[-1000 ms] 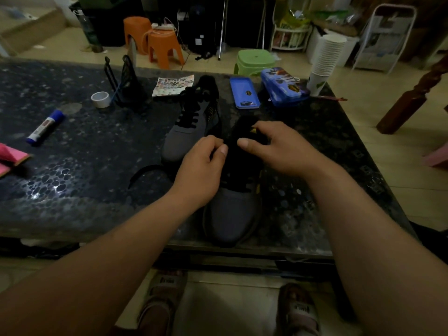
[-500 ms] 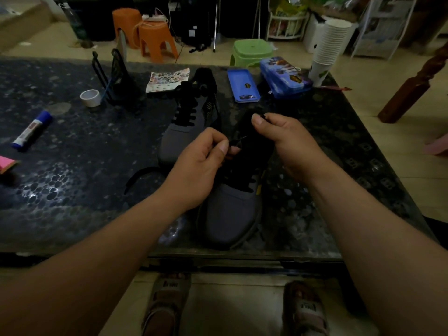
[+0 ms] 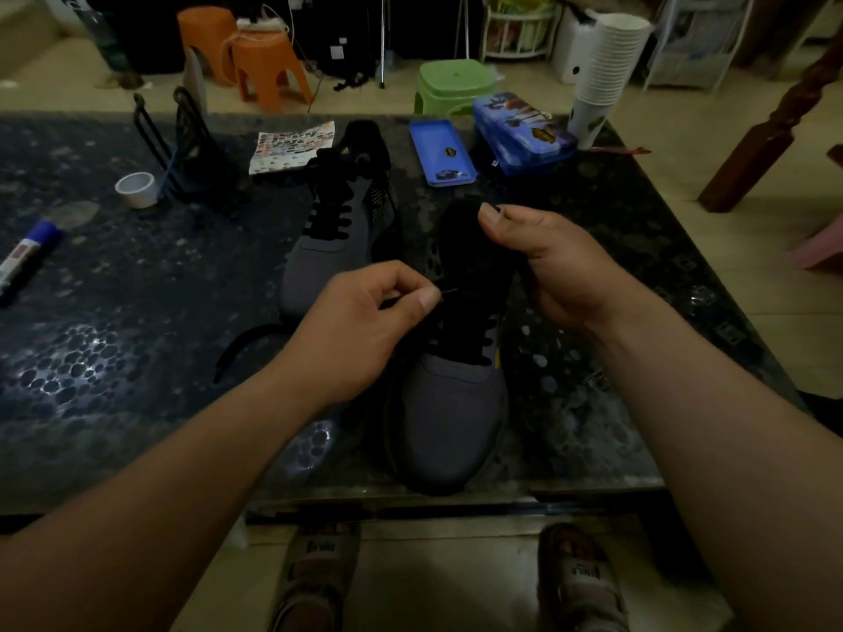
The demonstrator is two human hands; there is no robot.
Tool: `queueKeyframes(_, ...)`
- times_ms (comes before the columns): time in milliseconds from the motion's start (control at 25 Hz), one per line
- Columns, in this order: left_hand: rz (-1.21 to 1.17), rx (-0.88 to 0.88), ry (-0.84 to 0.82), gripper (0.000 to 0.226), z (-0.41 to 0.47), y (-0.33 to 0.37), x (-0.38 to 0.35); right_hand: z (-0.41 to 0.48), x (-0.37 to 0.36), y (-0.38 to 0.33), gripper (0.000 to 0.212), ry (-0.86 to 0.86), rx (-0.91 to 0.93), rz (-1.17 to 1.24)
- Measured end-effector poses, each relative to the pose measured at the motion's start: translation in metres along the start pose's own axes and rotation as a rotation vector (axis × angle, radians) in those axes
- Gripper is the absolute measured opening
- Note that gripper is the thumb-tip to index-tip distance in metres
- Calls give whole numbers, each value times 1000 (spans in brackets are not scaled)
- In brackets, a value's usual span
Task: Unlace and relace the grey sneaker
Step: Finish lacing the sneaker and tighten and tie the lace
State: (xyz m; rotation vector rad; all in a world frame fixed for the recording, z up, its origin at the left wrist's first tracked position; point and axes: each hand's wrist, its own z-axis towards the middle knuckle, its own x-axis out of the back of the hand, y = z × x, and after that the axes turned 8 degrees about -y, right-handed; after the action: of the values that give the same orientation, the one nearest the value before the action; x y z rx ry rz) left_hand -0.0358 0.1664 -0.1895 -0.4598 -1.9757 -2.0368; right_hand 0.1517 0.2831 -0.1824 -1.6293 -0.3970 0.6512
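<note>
1. Sneaker first: the grey sneaker (image 3: 451,417) sits on the dark speckled table (image 3: 114,358) at about 6 o'clock of the tabletop. Its toe is at the near edge and its heel points to 12 o'clock.
2. The left hand (image 3: 360,330) is over the sneaker's 9 o'clock side. Thumb and forefinger pinch the thin tip of the black lace (image 3: 449,291), and the other fingers are curled into the palm.
3. The right hand (image 3: 561,266) grips the black collar from the 3 o'clock side. Its fingers curl round the upper and its thumb presses on top near the heel.
4. The lace crosses the lower eyelets just above the grey toe.
5. A black curved strip (image 3: 246,344) lies on the table at 9 o'clock of the sneaker; whether it belongs to the lace cannot be told.
6. A second sneaker (image 3: 337,230), laced in black, lies just beside the first at 11 o'clock.
7. A blue lid (image 3: 441,152) and a blue tin (image 3: 524,130) are at 12 to 1 o'clock, with a stack of paper cups (image 3: 606,70) beyond them.
8. A tape roll (image 3: 137,189) and a blue-capped stick (image 3: 27,257) lie at 10 o'clock, well apart from the sneaker.
</note>
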Motion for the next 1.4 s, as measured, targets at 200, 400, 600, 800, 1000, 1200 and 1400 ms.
queueKeyframes(200,-29,-18,-13,10,0,2,-2,0,3,1,40,-15,4,19)
queueKeyframes(400,30,-9,-55,11,2,7,-4,-1,2,-1,39,-58,-13,23)
queueKeyframes(600,20,13,-104,12,7,10,-6,-1,1,-1,42,-56,2,11)
queueKeyframes(800,-145,86,-80,13,6,9,-10,0,0,0,42,-74,-10,4)
queueKeyframes(1000,-275,38,80,15,5,5,0,1,0,1,39,-70,-20,21)
queueKeyframes(1200,-66,-37,-29,15,-3,7,-13,0,2,1,43,-88,-10,-30)
queueKeyframes(1400,-203,21,118,17,-1,4,-19,-1,0,3,43,-53,-6,12)
